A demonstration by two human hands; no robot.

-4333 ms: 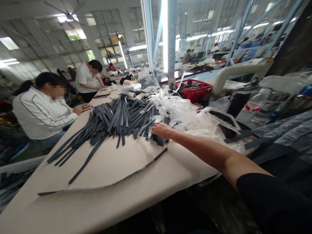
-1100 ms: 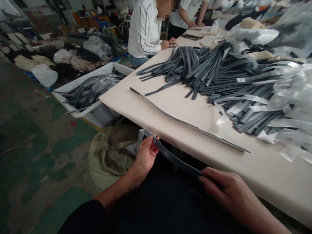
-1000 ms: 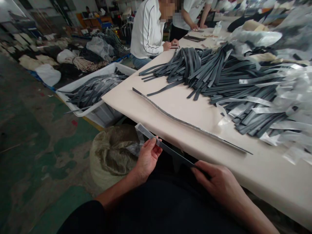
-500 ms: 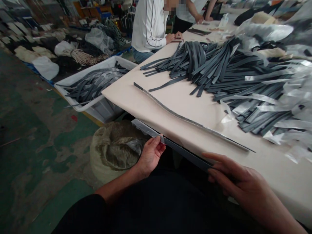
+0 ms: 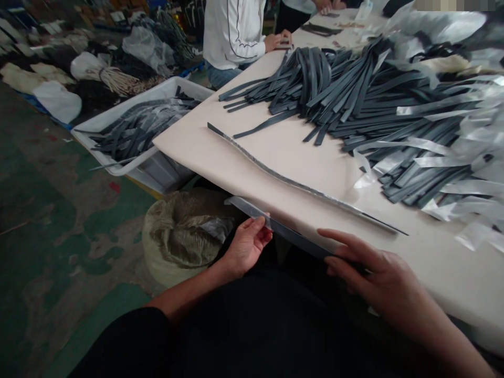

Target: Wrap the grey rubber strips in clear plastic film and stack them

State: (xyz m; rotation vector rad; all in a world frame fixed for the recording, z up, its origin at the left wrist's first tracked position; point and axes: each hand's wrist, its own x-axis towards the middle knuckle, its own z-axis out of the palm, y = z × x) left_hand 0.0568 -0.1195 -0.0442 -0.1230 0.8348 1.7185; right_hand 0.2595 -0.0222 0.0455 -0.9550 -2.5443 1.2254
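Note:
A dark grey strip (image 5: 299,240) with clear film at its far left end is stretched between my hands, just off the table's front edge. My left hand (image 5: 250,242) pinches the strip and film between thumb and fingers. Toward the strip's right end, my right hand (image 5: 366,270) grips it between thumb and fingers, with the index finger extended along the table edge. On the pale table (image 5: 252,181) a single thin strip (image 5: 283,179) lies lengthwise, partly shiny. Behind it spreads a large pile of dark grey strips (image 5: 354,105).
Clear film pieces (image 5: 472,199) lie at the right. A white bin (image 5: 157,165) of strips stands beyond the table's left corner. Below it is a greenish sack (image 5: 165,236). A person in a white top (image 5: 232,37) sits at the table's far side.
The view has shifted slightly, so the table and bin appear higher and further left. Both hands still hold the strip; the film at its left end has bent.

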